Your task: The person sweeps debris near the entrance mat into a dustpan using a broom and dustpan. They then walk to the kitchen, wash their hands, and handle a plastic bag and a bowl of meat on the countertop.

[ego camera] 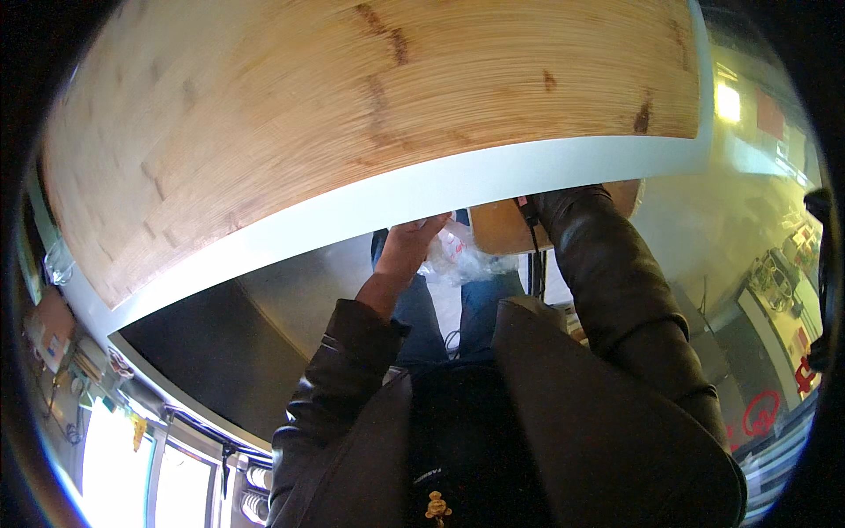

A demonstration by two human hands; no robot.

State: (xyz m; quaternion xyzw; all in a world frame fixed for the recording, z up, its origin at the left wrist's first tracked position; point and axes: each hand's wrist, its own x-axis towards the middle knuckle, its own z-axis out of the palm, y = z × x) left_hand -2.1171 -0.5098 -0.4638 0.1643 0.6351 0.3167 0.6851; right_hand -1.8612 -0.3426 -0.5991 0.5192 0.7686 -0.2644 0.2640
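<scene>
Below the white front edge of a wood-topped table, my left hand is closed on a clear plastic bag with red marks on it. The bag hangs in front of my legs, and the table edge hides part of my fingertips. My right arm, in a dark leather sleeve, reaches under the same edge, beside a brown wooden board or stool seat. The right hand itself is hidden, so what it touches does not show. A black cable hangs down near that sleeve.
A dark panel stands under the table at the left. Beyond the left corner are a clear glass and bright windows. At the right is a glossy yellowish surface, with coiled cables farther off.
</scene>
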